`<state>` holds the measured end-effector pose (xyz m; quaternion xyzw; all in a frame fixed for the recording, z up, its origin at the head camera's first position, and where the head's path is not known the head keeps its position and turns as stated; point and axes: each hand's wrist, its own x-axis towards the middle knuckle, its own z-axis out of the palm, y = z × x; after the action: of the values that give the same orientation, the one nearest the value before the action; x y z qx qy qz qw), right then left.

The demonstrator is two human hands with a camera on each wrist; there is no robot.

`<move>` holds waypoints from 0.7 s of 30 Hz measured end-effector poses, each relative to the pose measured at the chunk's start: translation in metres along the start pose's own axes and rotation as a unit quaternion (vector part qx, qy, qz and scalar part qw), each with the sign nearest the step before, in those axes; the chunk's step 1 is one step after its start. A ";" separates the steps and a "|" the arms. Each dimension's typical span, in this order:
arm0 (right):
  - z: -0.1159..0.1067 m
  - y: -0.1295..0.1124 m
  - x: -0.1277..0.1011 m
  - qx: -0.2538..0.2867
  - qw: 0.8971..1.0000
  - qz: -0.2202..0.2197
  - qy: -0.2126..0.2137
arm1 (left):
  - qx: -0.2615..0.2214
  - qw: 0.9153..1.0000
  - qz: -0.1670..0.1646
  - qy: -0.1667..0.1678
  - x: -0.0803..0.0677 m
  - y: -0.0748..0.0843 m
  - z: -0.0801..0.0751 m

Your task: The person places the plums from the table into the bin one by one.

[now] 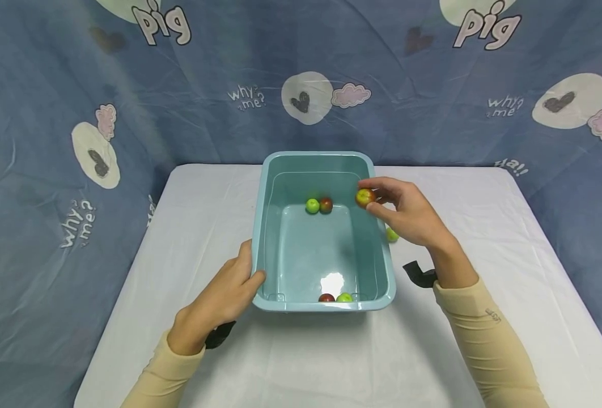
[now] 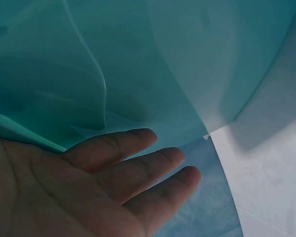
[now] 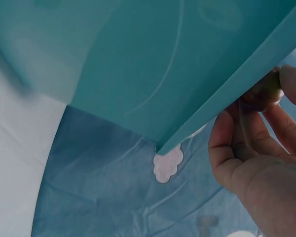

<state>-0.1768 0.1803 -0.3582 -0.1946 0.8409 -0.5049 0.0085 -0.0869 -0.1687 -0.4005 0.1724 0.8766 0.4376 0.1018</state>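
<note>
One small round red-and-yellow fruit [image 1: 365, 197] sits pinched between the thumb and fingertips of my right hand [image 1: 408, 212], held over the right rim of the teal plastic rectangular tub [image 1: 280, 306]. My left hand [image 1: 227, 294] rests against the tub's near left corner, fingers straight, thumb on the rim. Inside lie a green fruit [image 1: 312, 205] touching a dark red fruit [image 1: 326, 204] at the far wall, and another red [image 1: 326, 297] and green [image 1: 344, 297] pair at the near wall. A green fruit [image 1: 392, 234] lies on the white tablecloth [image 1: 331, 357] under my right hand.

So the tub [image 1: 382, 283] sits mid-counter [image 1: 484, 198]. My left grip [image 1: 229, 294] is on its near-left corner, my right grip [image 1: 408, 212] holds a fruit [image 1: 364, 197] over its far-right rim. Two fruits [image 1: 318, 205] inside at the back, two more [image 1: 335, 297] up front, one [image 1: 392, 234] outside on the right.
</note>
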 end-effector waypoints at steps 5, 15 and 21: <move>0.001 0.000 0.000 -0.017 1.000 -0.009 -0.010 | -0.001 1.000 0.002 0.000 0.000 0.000 0.000; 0.002 0.001 0.000 -0.018 1.000 -0.014 -0.021 | -0.003 1.000 0.004 0.000 0.000 0.000 0.000; -0.001 0.001 -0.002 -0.024 1.000 -0.004 -0.004 | -0.001 1.000 0.002 0.001 0.000 0.001 0.000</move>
<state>-0.1761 0.1825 -0.3588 -0.2004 0.8519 -0.4837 0.0052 -0.0867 -0.1682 -0.3995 0.1736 0.8758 0.4389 0.1007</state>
